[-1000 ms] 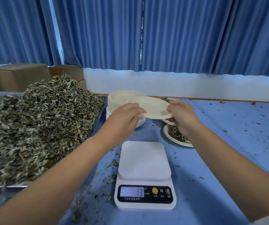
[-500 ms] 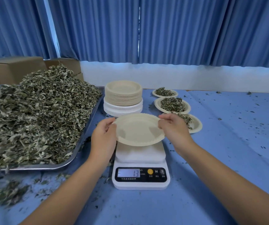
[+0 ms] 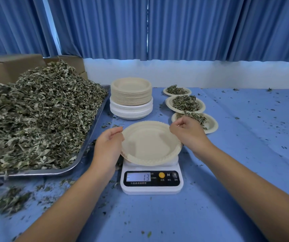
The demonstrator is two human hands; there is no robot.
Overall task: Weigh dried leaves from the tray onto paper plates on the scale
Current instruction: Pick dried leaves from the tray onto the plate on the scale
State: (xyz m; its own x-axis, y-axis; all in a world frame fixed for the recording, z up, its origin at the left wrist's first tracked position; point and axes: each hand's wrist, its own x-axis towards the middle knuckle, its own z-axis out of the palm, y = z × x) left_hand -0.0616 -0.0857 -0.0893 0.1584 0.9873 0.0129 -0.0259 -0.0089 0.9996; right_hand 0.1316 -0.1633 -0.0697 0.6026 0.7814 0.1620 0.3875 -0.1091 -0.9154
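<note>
The empty paper plate [image 3: 150, 143] sits on the scale [image 3: 151, 182], between the 2 grips, and looks slightly tilted. The left grip [image 3: 108, 147] lies against its left rim and the right grip [image 3: 188, 131] over its right rim, both with fingers loosely curled. I cannot tell whether either pinches the rim or merely touches it. The display just below the grips reads 13.

Outward of the left grip stands the tray [image 3: 53, 172], heaped with dried leaves [image 3: 35, 116]. Beyond both grips is a stack of plates [image 3: 131, 97], and past the right grip are 3 filled plates [image 3: 167, 103] on the bench [image 3: 244, 154].

The step in hand looks like seating the plate. The next move calls for freeing both grips and letting the reading settle. Then a grip reaches to the tray for leaves.
</note>
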